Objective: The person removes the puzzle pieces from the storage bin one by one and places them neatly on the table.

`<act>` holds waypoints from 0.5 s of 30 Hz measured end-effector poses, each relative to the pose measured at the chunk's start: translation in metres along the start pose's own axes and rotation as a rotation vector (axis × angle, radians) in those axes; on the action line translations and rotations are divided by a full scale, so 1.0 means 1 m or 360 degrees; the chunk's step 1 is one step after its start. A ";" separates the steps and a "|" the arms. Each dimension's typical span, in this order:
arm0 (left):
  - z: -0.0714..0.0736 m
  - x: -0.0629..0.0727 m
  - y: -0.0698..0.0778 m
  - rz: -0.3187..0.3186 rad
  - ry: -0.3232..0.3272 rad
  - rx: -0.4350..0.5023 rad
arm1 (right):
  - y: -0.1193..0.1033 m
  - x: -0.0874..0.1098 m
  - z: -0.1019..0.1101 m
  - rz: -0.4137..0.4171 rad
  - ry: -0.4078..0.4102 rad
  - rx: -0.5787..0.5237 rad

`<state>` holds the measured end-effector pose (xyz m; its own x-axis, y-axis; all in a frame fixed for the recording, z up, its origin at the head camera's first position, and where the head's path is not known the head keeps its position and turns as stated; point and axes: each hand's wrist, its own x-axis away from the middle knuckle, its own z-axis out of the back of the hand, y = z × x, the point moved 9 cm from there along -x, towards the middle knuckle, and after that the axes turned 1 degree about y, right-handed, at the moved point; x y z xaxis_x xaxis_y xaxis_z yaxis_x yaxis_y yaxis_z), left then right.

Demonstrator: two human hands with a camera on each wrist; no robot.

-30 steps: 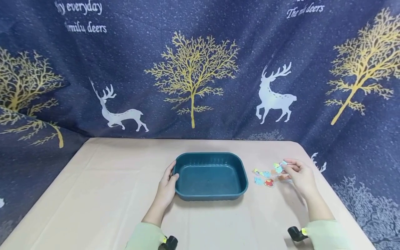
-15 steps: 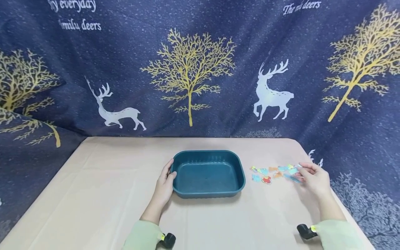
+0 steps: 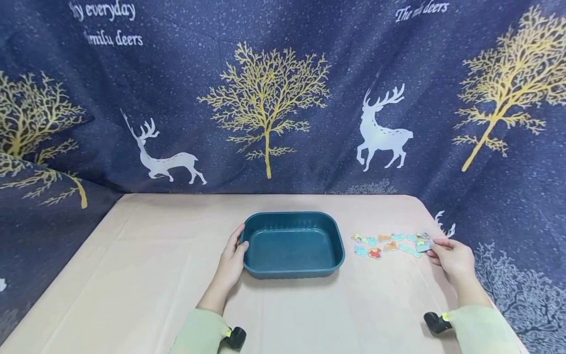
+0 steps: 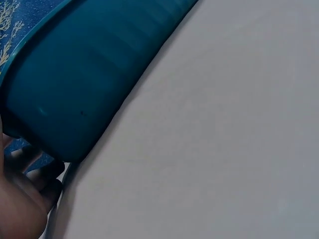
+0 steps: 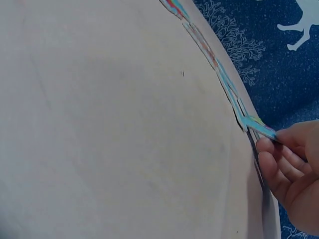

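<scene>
My left hand (image 3: 231, 254) grips the left rim of a dark teal plastic basin (image 3: 294, 272), thumb at the rim and fingers along the outside. In the left wrist view its curled fingers (image 4: 46, 174) show at the end of the basin wall (image 4: 94, 84). At the right, my right hand (image 3: 454, 259) pinches a small flat light-blue cut-out (image 3: 423, 246) between thumb and fingers. The right wrist view shows this blue cut-out (image 5: 261, 128) tilted up at the fingertips. Left of the hand, several similar cut-outs lie in two rough rows, among them a red one (image 3: 375, 253) and an orange one (image 3: 390, 246).
A pale cloth covers the table (image 3: 132, 275). Behind it hangs a dark blue curtain (image 3: 309, 157) printed with deer and trees. Black wrist devices (image 3: 437, 323) sit at both green sleeves. The cut-outs lie between the basin and the table's right edge.
My right hand has moved right, to the end of the cut-out rows, and more cut-outs now lie uncovered on the table. The left hand keeps its grip on the basin.
</scene>
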<state>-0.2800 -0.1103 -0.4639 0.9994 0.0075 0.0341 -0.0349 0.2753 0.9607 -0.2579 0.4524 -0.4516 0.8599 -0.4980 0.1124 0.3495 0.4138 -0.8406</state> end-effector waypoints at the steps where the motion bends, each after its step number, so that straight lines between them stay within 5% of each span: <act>1: 0.001 -0.001 0.000 0.0001 -0.0005 -0.0008 | 0.000 0.000 0.000 -0.0013 0.0012 0.0014; 8: 0.011 0.000 0.004 -0.0012 -0.0040 -0.0206 | -0.011 0.005 0.006 0.0001 0.0157 0.0314; 15: 0.018 -0.001 0.011 -0.0091 -0.0097 -0.0432 | -0.055 0.017 -0.010 0.0346 0.0149 0.0571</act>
<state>-0.2816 -0.1247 -0.4486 0.9975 -0.0710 0.0061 0.0319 0.5209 0.8530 -0.2660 0.4134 -0.4092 0.8959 -0.4305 -0.1095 0.2857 0.7473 -0.5999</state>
